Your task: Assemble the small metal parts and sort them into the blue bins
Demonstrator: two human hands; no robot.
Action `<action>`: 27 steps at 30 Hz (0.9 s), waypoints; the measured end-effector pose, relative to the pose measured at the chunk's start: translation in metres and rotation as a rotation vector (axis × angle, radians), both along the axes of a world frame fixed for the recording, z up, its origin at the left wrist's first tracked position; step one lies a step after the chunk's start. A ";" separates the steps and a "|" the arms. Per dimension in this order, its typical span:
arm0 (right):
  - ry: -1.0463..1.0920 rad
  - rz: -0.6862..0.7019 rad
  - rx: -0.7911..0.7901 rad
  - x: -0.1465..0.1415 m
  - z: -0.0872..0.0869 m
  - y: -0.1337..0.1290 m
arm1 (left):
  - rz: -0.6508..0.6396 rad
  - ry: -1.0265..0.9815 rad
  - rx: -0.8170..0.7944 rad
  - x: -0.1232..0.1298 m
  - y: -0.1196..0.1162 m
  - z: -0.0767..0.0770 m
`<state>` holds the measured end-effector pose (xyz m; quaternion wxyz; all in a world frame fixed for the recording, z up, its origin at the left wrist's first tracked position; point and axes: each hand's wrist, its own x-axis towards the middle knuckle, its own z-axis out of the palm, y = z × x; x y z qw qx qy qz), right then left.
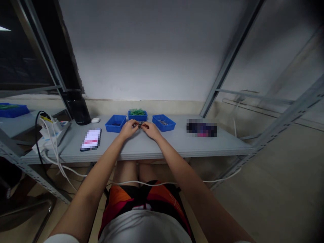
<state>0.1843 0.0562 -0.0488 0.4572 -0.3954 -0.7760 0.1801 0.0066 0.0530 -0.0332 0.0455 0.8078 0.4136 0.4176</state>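
Observation:
My left hand (129,129) and my right hand (151,129) meet over the middle of the grey shelf top. Their fingers are pinched around small dark, shiny metallic pieces (140,124). Those pieces are too small to name, and fingers partly cover them. Just behind my hands stands a blue bin (137,117) heaped with green pieces (137,111). To the left of my left hand sits another blue bin (115,128) with dark small parts inside. A third blue bin (164,127), beside my right hand, holds small silvery metal parts (162,122).
On the left lie a phone (91,139), a white earphone case (95,120) and a black bottle (78,108). A power strip (52,135) with cables stands at the left end. A blurred dark object (201,128) rests on the right. Metal uprights (229,54) frame the shelf.

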 end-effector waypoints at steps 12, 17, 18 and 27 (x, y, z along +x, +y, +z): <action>-0.007 -0.033 0.091 0.001 0.001 0.002 | -0.077 0.104 -0.108 -0.001 0.009 -0.009; 0.001 -0.049 0.047 0.001 0.001 0.002 | -0.043 0.102 -0.075 -0.004 0.009 -0.006; -0.005 -0.056 0.039 0.002 0.001 0.003 | -0.036 0.098 -0.064 -0.004 0.009 -0.006; -0.173 -0.003 0.078 0.002 -0.005 0.003 | -0.091 0.063 -0.003 0.000 -0.001 0.002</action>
